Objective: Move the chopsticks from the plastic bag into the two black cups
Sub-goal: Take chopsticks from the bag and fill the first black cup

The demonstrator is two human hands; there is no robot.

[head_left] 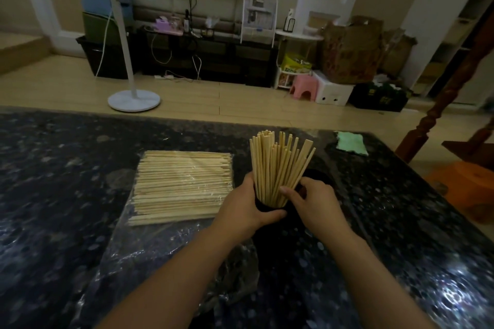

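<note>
Pale chopsticks (278, 165) fan upright from the black cup (270, 205) my left hand (244, 205) grips; my right hand (310, 201) pinches them. More lie bagged (181, 184) alongside.

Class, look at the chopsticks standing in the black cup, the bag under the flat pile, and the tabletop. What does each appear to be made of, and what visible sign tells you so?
Chopsticks: pale, matte, square-cut ends; probably bare wood or bamboo.
Bag: clear, wrinkled, glinting film; thin plastic.
Tabletop: dark, speckled, glossy with reflections; polished stone or an imitation, which one is unclear.
</note>
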